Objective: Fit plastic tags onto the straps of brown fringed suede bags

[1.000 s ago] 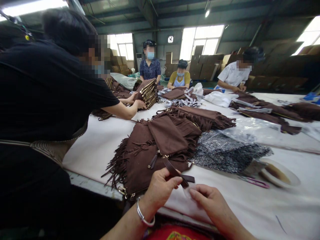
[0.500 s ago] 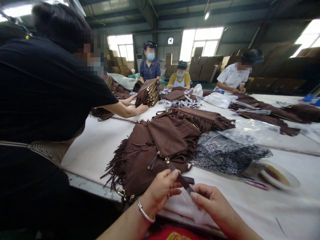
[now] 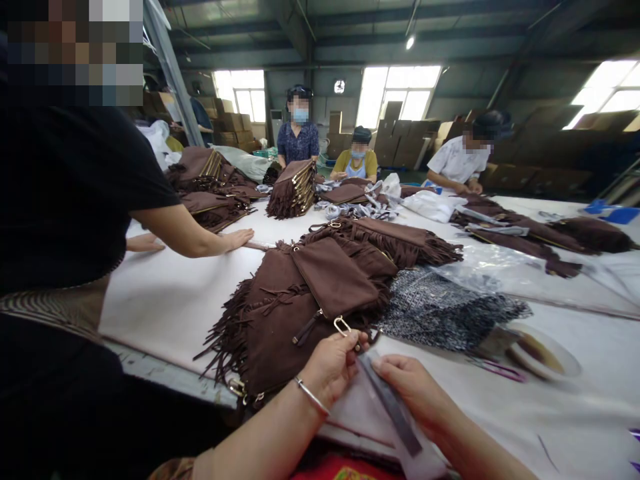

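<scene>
A gold-coloured metal clasp (image 3: 342,326) sticks up from the fingertips of my left hand (image 3: 333,367), which pinches it at the end of a strap. My right hand (image 3: 413,387) is closed on that dark strap (image 3: 393,403), which has translucent plastic film (image 3: 425,450) around or beside it. The strap slants down toward my lap; its far end is blurred. Just beyond my hands lies a brown fringed bag (image 3: 280,333), with a smaller brown zip pouch (image 3: 337,273) on top.
Black-and-white patterned fabric (image 3: 440,310), a pink tool (image 3: 500,371) and a shallow dish (image 3: 567,363) lie to the right. More fringed bags (image 3: 405,237) and a stacked pile (image 3: 293,190) are farther back. A person in black (image 3: 60,193) leans over the table (image 3: 150,313) at left.
My left hand has shifted up to the clasp, and the strap now hangs lower beneath my right hand. The co-worker at left has drawn their hands away from the bag pile.
</scene>
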Motion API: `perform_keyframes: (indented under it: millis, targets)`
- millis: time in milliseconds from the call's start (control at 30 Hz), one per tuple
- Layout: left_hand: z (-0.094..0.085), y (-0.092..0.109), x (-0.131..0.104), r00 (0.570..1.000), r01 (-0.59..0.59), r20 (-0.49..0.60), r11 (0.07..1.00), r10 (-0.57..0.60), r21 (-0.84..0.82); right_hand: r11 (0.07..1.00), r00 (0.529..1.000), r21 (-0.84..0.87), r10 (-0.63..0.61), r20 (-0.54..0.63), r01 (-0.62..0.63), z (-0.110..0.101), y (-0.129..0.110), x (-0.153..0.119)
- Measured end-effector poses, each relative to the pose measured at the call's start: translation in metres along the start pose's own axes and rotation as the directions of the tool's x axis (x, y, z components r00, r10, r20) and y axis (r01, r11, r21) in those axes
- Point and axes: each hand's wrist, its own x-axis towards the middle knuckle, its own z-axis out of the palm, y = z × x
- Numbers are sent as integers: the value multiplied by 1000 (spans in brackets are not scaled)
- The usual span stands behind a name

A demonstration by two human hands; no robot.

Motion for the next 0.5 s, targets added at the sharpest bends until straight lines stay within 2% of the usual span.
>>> perform_keyframes:
  millis: [133, 233, 367, 500]
  targets:
    - [-3, -1, -7, 1000, 11, 22, 999, -11, 40, 996, 997, -52, -71, 26, 72, 11, -7, 24]
    - [-7, 5, -12, 999, 22, 30, 998, -23, 53, 985, 993, -130, -105, 55, 111, 16, -9, 26]
    - [-12, 17, -10, 998, 35, -52, 999, -37, -28, 956, 988, -249, -151, 29, 153, 16, -9, 20]
    - [-12, 23, -3, 992, -24, -127, 1000, 23, -10, 963, 992, -239, -127, 17, 127, 14, -6, 19]
